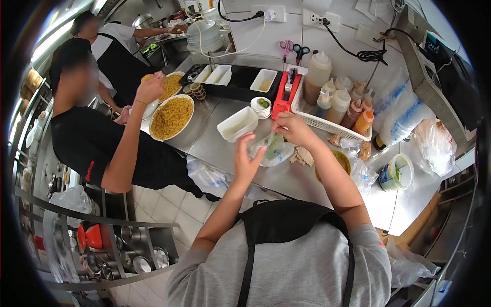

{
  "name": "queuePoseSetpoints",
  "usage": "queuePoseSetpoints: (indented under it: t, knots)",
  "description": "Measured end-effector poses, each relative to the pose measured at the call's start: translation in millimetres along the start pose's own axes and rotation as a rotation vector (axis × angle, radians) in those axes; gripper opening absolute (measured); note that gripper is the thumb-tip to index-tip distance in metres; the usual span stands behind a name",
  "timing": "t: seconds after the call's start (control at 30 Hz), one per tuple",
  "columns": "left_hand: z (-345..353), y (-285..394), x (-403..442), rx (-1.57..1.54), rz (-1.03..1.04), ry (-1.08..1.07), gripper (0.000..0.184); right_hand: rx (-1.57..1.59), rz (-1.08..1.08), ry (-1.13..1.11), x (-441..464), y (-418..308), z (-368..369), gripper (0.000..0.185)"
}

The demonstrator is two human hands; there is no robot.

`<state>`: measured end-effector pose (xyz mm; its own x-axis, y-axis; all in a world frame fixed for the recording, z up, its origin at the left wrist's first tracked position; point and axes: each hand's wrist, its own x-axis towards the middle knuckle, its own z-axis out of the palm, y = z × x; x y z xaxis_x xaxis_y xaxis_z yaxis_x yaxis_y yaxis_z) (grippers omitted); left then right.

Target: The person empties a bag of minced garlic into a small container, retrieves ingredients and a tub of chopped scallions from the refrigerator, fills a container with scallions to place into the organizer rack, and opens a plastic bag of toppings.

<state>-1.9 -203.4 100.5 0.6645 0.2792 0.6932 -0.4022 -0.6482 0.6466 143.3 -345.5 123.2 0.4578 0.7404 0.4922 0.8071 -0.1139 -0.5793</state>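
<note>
On the steel counter, a clear plastic bag [273,152] with something green inside lies between my two hands. My right hand [294,129] is closed, its fingers pinching the upper part of the bag. At the bag's left side is my left hand [246,161], thumb and fingers apart, with nothing held in it. A white rectangular tub [237,124] stands just beyond my left hand. Close to my right fingertips is a red bag-tape dispenser [285,97]. Small green limes sit in a stack of small white bowls [261,106] beside it.
A white basket [332,123] of sauce bottles stands at the back right. Nearby are a crumpled cloth [302,156] and a plastic tub [396,173]. To the left, a co-worker [97,133] handles food by a plate of noodles [172,118]; another person stands behind.
</note>
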Motion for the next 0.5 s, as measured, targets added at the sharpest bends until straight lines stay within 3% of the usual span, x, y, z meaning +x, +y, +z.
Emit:
queuePoseSetpoints:
  t: [0.17,0.27,0.37,0.5]
  knots:
    - [8.3,-4.5,21.8,0.08,-0.13,-0.257,0.02,0.375,0.319,-0.058,0.3,-1.5,1.1,0.015]
    - [9.1,-6.6,24.8,0.089,-0.149,-0.279,0.021,0.307,0.185,0.144,-9.4,3.3,3.7,0.027]
    - [9.7,-6.1,24.1,0.095,-0.159,-0.291,0.023,0.044,0.442,-0.071,-26.0,-1.9,-9.6,0.039]
    - [12.9,-4.9,28.0,0.111,-0.166,-0.304,0.024,-0.135,0.482,-0.161,-37.5,12.0,6.3,0.037]
